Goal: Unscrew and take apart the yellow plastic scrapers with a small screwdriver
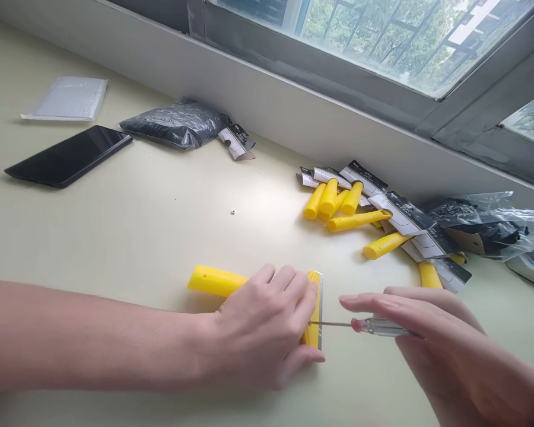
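Observation:
My left hand (269,326) is wrapped over a yellow scraper (218,281), pressing it down on the table. The scraper's handle points left, and its wide head with a thin metal edge shows to the right of my fingers. My right hand (454,344) has hold of a small screwdriver (378,326) with a clear handle and a red collar. Its thin shaft runs left, and the tip meets the yellow head beside my left fingers. The right index finger stretches out above the handle, and the palm side is partly hidden. A tiny metal nut (233,212) lies behind the scraper.
Several yellow handles (356,220) with black-and-white card sleeves are heaped at the back right, beside a clear plastic bag (485,225). A black phone (69,157), a white padded envelope (69,98), a dark plastic-wrapped packet (178,123) and a loose card (237,141) lie at the back left.

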`<state>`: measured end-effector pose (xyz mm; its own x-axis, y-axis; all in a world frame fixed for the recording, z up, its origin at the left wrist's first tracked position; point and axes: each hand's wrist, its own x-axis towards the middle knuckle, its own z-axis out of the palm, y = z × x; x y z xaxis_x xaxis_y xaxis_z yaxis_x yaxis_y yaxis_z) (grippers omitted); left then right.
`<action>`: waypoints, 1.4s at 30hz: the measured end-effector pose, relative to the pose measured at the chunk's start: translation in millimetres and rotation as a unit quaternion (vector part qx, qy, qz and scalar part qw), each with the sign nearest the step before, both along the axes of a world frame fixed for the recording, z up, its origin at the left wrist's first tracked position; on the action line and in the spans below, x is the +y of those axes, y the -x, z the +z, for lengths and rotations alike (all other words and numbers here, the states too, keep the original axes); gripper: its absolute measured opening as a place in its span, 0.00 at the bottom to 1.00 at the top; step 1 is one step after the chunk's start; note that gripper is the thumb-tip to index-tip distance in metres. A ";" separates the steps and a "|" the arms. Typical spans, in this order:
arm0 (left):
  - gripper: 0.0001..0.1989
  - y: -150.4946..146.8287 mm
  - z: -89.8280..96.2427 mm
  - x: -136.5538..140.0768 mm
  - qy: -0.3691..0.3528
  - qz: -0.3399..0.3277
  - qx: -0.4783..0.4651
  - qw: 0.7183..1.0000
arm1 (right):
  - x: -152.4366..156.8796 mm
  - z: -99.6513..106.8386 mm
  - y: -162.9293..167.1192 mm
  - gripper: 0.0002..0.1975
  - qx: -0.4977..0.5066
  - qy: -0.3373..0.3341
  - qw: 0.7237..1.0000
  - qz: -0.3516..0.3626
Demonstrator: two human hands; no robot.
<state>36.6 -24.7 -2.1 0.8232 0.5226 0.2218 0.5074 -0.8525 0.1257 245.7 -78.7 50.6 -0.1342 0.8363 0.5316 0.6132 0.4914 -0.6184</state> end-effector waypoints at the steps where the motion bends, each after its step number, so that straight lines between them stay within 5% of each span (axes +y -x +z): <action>1: 0.29 -0.2 -0.4 0.0 -0.001 0.002 -0.004 1.000 | 0.8 2.4 5.7 0.12 -0.022 -0.003 1.000 0.016; 4: 0.26 -0.9 -1.6 -0.5 -0.007 0.009 -0.018 1.000 | 0.8 2.9 23.7 0.16 -0.036 -0.013 0.998 0.041; 9: 0.23 -2.5 -1.2 -1.9 -0.002 0.025 -0.032 0.999 | 9.9 -2.3 43.2 0.16 0.092 0.004 0.995 0.043; 15: 0.26 -2.3 3.9 -1.8 -0.008 0.052 -0.003 0.999 | 15.2 1.2 29.7 0.16 0.085 0.013 0.996 -0.031; 21: 0.23 -3.2 4.1 4.0 0.001 0.067 -0.023 0.997 | 12.4 8.0 21.8 0.13 0.048 0.064 0.994 0.081; 30: 0.29 -4.1 2.7 4.9 -0.006 0.067 -0.016 0.998 | 17.8 12.8 11.4 0.17 -0.086 -0.119 0.989 -0.005; 35: 0.28 -3.5 3.1 5.0 0.000 0.064 -0.020 0.998 | 14.3 19.3 13.7 0.22 -0.038 -0.057 0.998 -0.005; 39: 0.27 -3.9 2.4 5.0 -0.007 0.067 -0.022 0.997 | 17.5 14.7 15.9 0.19 0.005 0.015 0.997 0.074; 42: 0.27 -4.5 0.6 5.2 -0.010 0.067 -0.024 0.997 | 19.1 7.7 16.2 0.22 -0.024 0.008 0.994 0.110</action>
<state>41.1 -19.5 -1.5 0.7342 0.6229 0.2701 0.6111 -0.7796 0.1367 229.4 -59.6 58.3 -0.3399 0.7923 0.5067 0.5216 0.6071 -0.5995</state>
